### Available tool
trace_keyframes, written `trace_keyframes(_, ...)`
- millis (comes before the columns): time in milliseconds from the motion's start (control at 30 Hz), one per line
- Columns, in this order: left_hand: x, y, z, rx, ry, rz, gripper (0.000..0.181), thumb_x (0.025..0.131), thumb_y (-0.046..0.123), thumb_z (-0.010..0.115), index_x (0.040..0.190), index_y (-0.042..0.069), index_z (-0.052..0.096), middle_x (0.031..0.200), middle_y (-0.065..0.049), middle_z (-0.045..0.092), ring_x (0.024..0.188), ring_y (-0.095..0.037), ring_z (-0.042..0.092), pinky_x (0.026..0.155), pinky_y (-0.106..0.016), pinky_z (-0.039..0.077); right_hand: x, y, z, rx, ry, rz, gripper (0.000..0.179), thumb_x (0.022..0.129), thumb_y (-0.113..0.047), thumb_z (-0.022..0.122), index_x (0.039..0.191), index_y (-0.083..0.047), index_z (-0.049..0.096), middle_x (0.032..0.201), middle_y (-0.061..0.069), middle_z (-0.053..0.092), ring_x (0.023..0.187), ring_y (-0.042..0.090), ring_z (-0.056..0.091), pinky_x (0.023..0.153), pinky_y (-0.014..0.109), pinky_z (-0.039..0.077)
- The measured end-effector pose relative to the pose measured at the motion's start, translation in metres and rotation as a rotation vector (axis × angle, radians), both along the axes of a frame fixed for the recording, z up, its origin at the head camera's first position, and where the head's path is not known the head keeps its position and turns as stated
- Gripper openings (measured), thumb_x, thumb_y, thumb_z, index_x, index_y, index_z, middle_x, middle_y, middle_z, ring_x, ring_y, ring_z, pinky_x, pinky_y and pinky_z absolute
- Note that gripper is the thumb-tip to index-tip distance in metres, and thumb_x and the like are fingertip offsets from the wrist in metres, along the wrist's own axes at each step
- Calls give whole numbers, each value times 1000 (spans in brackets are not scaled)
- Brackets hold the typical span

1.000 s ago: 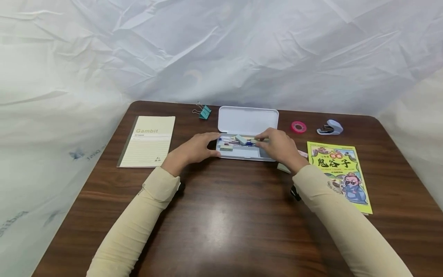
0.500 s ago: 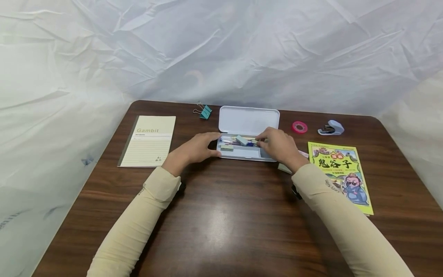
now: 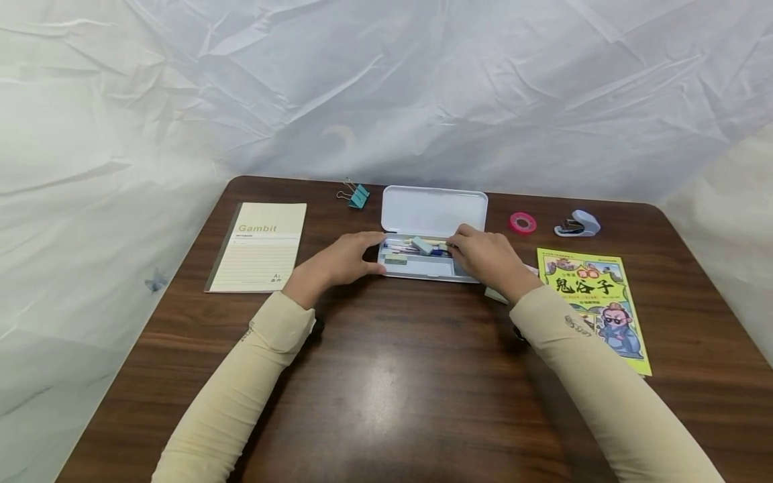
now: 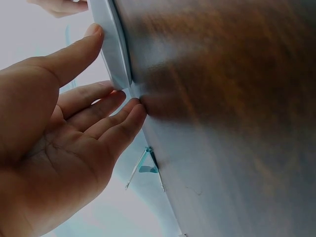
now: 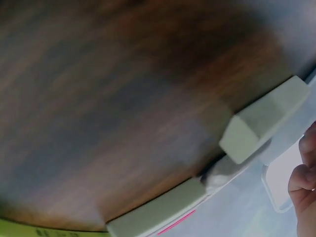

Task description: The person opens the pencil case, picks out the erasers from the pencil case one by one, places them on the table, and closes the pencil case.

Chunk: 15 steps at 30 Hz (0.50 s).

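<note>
A white pencil case (image 3: 417,268) lies with its lid (image 3: 433,209) raised, near the back of the table. Pens (image 3: 395,248), a pale blue-green eraser (image 3: 422,245) and a smaller eraser (image 3: 395,259) lie inside. My left hand (image 3: 341,258) holds the case's left end, thumb at the front edge, fingers at the end and back corner; the left wrist view shows the thumb (image 4: 94,30) against the case. My right hand (image 3: 488,256) reaches into the right part, fingers bent, their tips beside a small pale piece (image 3: 443,247); I cannot tell whether they pinch it.
Pale blocks (image 5: 269,118) lie by the case's right end, under my right wrist. A notebook (image 3: 258,248) lies at left, a teal binder clip (image 3: 359,196) behind it. Pink tape (image 3: 522,223), a stapler (image 3: 578,223) and a yellow comic book (image 3: 594,302) are at right.
My right hand has shifted slightly down and right, its fingertips still at the case's right part. The left hand stays at the left end.
</note>
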<state>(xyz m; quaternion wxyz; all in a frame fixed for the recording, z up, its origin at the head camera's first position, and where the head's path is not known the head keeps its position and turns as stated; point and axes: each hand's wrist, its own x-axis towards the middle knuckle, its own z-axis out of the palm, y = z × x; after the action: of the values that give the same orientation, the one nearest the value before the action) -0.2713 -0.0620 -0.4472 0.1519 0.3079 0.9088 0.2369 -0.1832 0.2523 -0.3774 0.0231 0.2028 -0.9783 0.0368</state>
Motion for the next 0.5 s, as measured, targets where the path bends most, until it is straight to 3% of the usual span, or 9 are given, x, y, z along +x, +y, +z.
trace_keyframes(200,0,0,0,-2,2,1,88,108,47,82,179,16,41,185,-6,44,174,-27,39,142,-49,38,5,6,2,-93,24,-14,29,113,-16,72,137,-3,81,128,15,76,97,27,76,84,49,68)
trace_keyframes(500,-5,-1,-4,-1,-32,13,91,106,49,83,180,19,40,186,-3,42,175,-26,37,143,-49,37,14,21,13,-373,-96,-146,31,116,-16,65,138,1,78,130,20,73,103,32,70,86,48,59)
